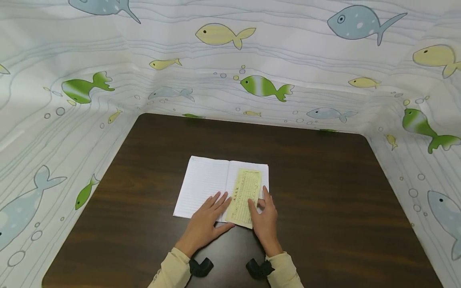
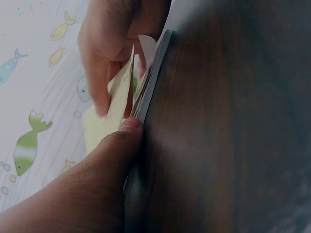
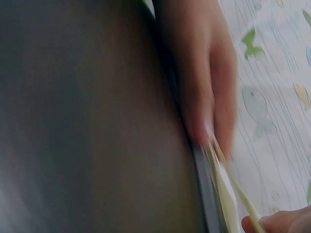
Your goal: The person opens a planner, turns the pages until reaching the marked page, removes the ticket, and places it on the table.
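Note:
A lined notebook (image 1: 207, 182) lies spread on the dark table. Over its right page slants a narrow yellow printed sheet (image 1: 245, 188), with its lower end past the notebook's near edge. My left hand (image 1: 203, 226) rests on the left page and the fold, fingers spread, fingertips at the sheet's left side. Its thumb (image 2: 109, 150) lies along the near edge in the left wrist view. At the sheet's right side my right hand (image 1: 265, 222) pinches it, thumb on top and fingers behind. In the right wrist view the sheet (image 3: 243, 196) stands raised off the pages.
The brown tabletop (image 1: 324, 192) extends around the notebook. A white cloth with printed fish (image 1: 266, 60) rises along the back and both sides. Black straps with mounts (image 1: 201, 267) sit at both wrists over pale sleeves (image 1: 173, 268).

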